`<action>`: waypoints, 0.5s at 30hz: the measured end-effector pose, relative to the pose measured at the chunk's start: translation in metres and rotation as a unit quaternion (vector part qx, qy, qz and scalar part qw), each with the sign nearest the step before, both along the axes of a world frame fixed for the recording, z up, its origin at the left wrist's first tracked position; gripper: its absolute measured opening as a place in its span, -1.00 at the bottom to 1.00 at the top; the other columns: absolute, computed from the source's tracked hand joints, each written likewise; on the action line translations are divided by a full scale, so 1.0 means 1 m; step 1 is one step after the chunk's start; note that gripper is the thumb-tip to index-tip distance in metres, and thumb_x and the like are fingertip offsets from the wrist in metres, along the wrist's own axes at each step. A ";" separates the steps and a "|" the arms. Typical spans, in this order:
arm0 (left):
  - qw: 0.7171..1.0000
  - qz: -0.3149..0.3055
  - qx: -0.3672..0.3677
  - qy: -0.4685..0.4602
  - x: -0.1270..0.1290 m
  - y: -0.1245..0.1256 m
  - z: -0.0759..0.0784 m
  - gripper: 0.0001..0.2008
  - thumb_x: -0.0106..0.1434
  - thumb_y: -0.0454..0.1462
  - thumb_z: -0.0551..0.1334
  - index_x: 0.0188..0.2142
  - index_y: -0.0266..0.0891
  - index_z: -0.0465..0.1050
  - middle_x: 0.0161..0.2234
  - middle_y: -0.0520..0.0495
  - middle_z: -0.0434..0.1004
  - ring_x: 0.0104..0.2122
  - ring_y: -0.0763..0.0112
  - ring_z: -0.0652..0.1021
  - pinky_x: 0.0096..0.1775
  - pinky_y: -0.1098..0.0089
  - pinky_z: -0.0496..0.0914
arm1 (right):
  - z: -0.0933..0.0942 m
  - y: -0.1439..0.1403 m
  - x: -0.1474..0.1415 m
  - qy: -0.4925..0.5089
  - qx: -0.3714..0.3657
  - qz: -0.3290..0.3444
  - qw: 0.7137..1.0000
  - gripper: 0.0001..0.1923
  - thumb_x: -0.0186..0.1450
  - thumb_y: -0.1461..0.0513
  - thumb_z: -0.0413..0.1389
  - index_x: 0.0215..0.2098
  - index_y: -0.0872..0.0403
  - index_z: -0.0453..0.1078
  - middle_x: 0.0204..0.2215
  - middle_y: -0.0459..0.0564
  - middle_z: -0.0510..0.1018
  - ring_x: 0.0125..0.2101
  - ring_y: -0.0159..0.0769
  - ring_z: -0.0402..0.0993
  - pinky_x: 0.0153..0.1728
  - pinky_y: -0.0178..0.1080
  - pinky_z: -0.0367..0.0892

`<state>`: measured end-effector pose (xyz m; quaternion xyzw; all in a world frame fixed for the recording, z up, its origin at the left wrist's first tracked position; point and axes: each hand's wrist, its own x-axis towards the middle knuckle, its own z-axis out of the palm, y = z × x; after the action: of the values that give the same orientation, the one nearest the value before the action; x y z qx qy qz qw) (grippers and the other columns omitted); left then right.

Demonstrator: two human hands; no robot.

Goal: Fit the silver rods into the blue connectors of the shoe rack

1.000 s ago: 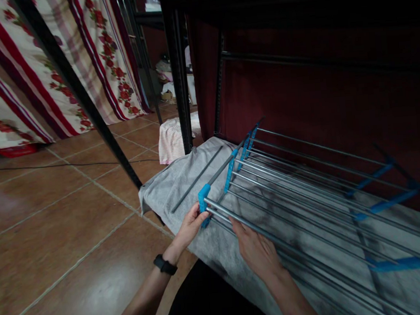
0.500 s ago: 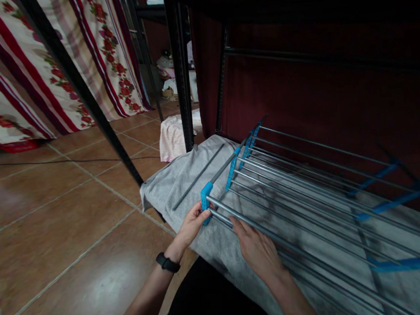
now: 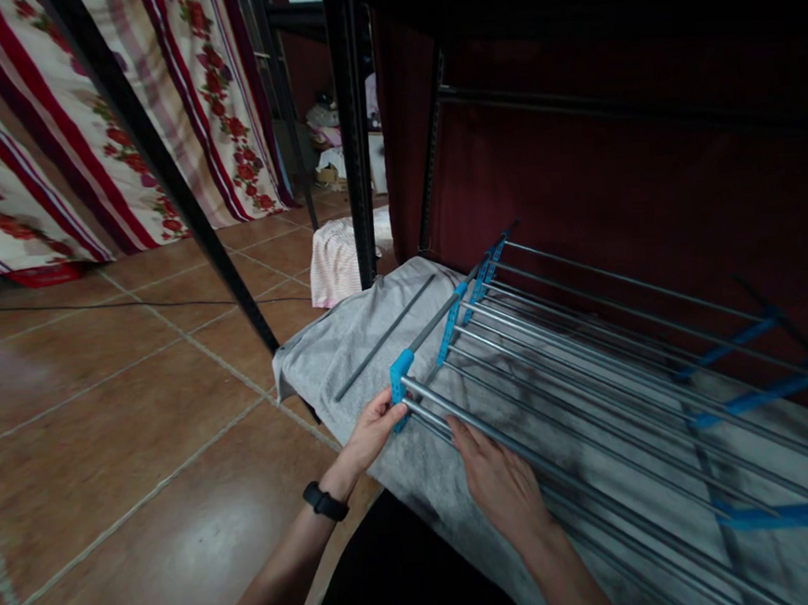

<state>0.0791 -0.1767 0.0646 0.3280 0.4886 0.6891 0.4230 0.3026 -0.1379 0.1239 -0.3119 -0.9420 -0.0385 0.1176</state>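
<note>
The left hand (image 3: 372, 431) gripped the blue corner (image 3: 399, 375) of a metal rack (image 3: 590, 356). The right hand (image 3: 500, 483) touched its front rods (image 3: 441, 399), though whether it gripped them was unclear.

L hand (image 3: 377, 428) pinching, R hand (image 3: 503, 481) palm-down, fingers (image 3: 465, 437) prob. bent
</note>
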 end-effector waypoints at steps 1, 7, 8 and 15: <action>1.000 0.000 0.001 -0.003 0.001 0.000 0.001 -0.55 0.03 0.01 0.48 -0.16 -0.19 0.60 -0.26 -0.09 0.59 -0.23 0.29 0.50 -0.13 0.36 0.38 | 0.000 0.000 0.000 -0.002 0.001 -0.001 1.000 -0.52 0.46 0.33 -0.09 0.31 0.01 0.29 0.12 0.02 0.55 -0.07 -0.26 0.60 -0.09 -0.30 0.44; 0.999 0.014 0.010 0.038 0.005 -0.003 0.006 -0.61 0.12 -0.01 0.43 -0.13 -0.17 0.60 -0.20 -0.12 0.61 -0.14 0.24 0.53 -0.02 0.31 0.37 | 0.000 -0.001 0.001 0.004 -0.006 -0.003 1.000 -0.53 0.47 0.32 -0.10 0.31 0.02 0.29 0.11 0.04 0.56 -0.06 -0.27 0.60 -0.07 -0.29 0.45; 0.998 0.021 0.009 0.053 0.005 -0.004 0.006 -0.63 0.14 -0.02 0.42 -0.14 -0.17 0.60 -0.21 -0.12 0.61 -0.13 0.23 0.53 -0.02 0.31 0.38 | 0.000 -0.001 0.001 0.003 -0.008 -0.004 1.000 -0.53 0.48 0.32 -0.10 0.31 0.03 0.29 0.11 0.04 0.56 -0.07 -0.27 0.61 -0.08 -0.29 0.46; 0.987 0.074 -0.010 0.143 0.014 -0.006 0.000 -0.65 0.24 -0.03 0.32 -0.08 -0.15 0.54 -0.11 -0.10 0.61 0.00 0.18 0.51 0.13 0.27 0.32 | 0.007 0.000 -0.003 -0.029 -0.053 -0.015 0.998 -0.53 0.50 0.31 -0.14 0.32 0.04 0.27 0.10 0.03 0.57 -0.08 -0.25 0.62 -0.14 -0.31 0.46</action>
<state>0.0930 -0.1826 0.0645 0.3815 0.5739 0.6597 0.2999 0.2996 -0.1383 0.1307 -0.3305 -0.9409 0.0004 0.0735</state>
